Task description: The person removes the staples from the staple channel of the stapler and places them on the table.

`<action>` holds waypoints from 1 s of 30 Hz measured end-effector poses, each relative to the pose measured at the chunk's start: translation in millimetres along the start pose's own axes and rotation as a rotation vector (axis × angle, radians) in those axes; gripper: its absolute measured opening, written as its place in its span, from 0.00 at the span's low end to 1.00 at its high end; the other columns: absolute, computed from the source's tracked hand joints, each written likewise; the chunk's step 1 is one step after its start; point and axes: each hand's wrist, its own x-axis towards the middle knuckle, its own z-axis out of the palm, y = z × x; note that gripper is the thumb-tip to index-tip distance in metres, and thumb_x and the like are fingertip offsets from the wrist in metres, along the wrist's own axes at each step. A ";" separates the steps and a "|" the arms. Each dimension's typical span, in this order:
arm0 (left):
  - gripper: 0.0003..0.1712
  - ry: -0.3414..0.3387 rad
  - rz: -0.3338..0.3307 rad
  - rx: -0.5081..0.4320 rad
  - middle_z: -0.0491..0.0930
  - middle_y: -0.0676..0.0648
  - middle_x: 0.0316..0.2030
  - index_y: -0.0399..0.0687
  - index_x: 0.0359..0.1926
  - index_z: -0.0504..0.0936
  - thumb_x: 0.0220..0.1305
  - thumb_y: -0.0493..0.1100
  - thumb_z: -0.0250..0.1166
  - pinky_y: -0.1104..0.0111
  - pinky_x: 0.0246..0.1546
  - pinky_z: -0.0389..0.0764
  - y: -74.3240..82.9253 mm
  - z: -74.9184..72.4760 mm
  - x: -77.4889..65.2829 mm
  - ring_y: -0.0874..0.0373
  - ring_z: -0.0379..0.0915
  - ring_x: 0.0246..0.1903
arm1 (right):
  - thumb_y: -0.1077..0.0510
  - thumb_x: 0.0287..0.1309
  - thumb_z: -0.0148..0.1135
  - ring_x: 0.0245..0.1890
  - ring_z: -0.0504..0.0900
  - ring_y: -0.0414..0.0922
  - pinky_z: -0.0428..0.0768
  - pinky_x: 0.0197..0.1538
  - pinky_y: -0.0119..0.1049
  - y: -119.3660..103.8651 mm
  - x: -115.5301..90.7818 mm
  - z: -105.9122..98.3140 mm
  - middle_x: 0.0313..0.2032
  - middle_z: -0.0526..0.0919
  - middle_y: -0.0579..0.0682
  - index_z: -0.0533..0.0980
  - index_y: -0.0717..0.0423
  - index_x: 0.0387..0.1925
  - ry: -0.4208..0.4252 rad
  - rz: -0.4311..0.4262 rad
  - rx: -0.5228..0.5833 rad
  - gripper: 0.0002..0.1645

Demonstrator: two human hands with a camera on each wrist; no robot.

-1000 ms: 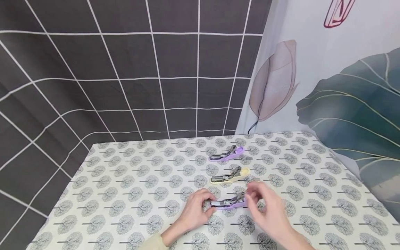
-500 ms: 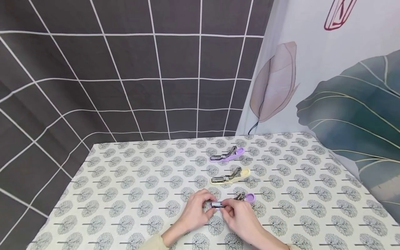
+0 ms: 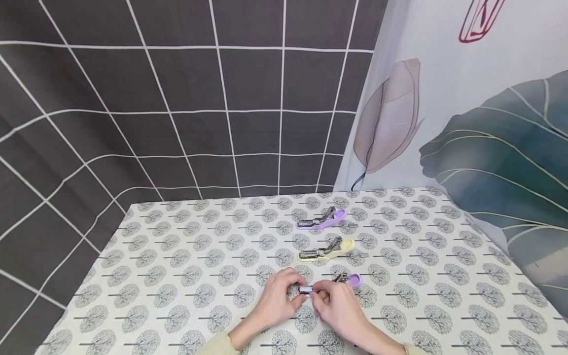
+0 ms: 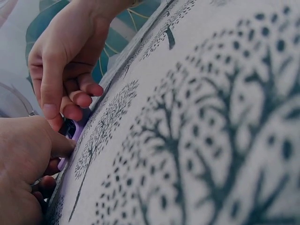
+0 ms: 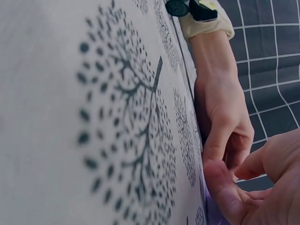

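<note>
A purple stapler [image 3: 354, 280] lies opened on the patterned cloth between both hands, its metal parts bared. My left hand [image 3: 280, 295] holds its left end between thumb and fingers. My right hand [image 3: 339, 303] pinches a small silver staple strip [image 3: 307, 289] low over the stapler's metal tray, and covers the stapler's middle. In the left wrist view, the fingertips of my right hand [image 4: 70, 70] meet close over the purple edge [image 4: 79, 129]. The right wrist view has my left hand [image 5: 225, 122] with its thumb tip against the right hand's fingers.
Behind the hands lies an opened yellow stapler [image 3: 326, 250], and farther back another purple one [image 3: 321, 220]. Grey staple strips [image 3: 363, 255] lie at the right of both. A dark gridded curtain [image 3: 253, 133] hangs at the table's back edge.
My right hand has moved left from the stapler's right end to its metal tray, bringing the strip, and has since shifted only slightly. The left hand has kept its hold.
</note>
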 end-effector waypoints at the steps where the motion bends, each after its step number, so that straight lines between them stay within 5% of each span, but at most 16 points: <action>1: 0.14 0.002 0.003 0.000 0.78 0.60 0.32 0.50 0.36 0.84 0.47 0.35 0.77 0.74 0.33 0.67 0.1 -0.1 0.1 0.68 0.65 0.27 | 0.70 0.57 0.64 0.14 0.74 0.30 0.75 0.17 0.30 -0.1 0.2 0.7 0.18 0.80 0.39 0.81 0.71 0.38 -0.002 0.005 0.010 0.07; 13: 0.14 -0.001 -0.001 0.011 0.79 0.58 0.32 0.49 0.36 0.84 0.46 0.33 0.76 0.75 0.33 0.67 2.7 -1.4 0.3 0.68 0.65 0.27 | 0.70 0.60 0.61 0.15 0.81 0.42 0.80 0.20 0.34 -5.2 0.4 4.7 0.21 0.82 0.49 0.78 0.75 0.39 -0.014 0.160 0.267 0.08; 30: 0.15 0.002 0.004 0.008 0.80 0.58 0.35 0.49 0.36 0.84 0.46 0.32 0.75 0.69 0.39 0.72 2.6 -1.4 -0.9 0.67 0.70 0.34 | 0.69 0.62 0.61 0.15 0.81 0.43 0.81 0.20 0.35 -4.5 -1.0 5.2 0.22 0.82 0.50 0.78 0.76 0.40 -0.022 0.188 0.310 0.10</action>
